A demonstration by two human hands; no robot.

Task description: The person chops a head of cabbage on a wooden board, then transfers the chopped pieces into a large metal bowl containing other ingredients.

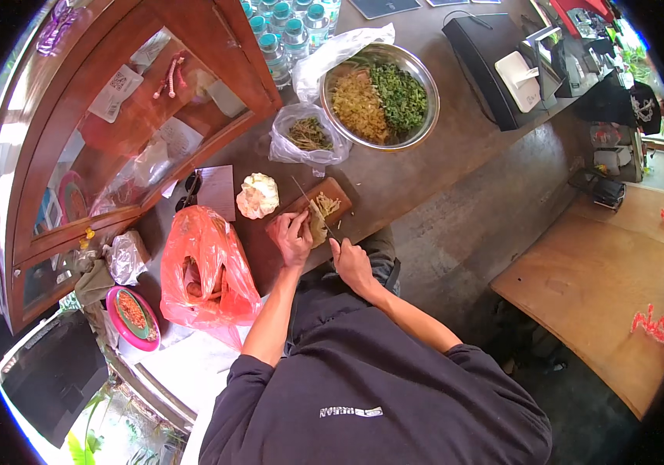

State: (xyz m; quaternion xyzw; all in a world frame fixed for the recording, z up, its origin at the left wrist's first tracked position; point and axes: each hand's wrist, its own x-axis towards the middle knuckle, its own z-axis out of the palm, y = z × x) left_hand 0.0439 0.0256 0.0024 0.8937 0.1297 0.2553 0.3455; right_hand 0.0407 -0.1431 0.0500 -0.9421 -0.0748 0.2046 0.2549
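My right hand (355,264) grips the handle of a kitchen knife (310,200), its long thin blade slanting across a wooden cutting board (292,208). Under the fingers of my left hand (296,238) is a pale, yellowish-green leafy vegetable piece (318,225), pressed to the board beside the blade. Thin cut shreds (326,204) lie on the board past the knife, and a few have fallen on the table. Just beyond my left hand sits a whitish, rounded vegetable head (257,196), perhaps cabbage.
A steel bowl (433,110) holds chopped yellow and green vegetables. Beside it stand a clear plastic bag (278,136) of greens and several water bottles (295,38). To the left are a red plastic bag (207,290), a pink plate (115,314) and a wooden glass-fronted cabinet (204,154).
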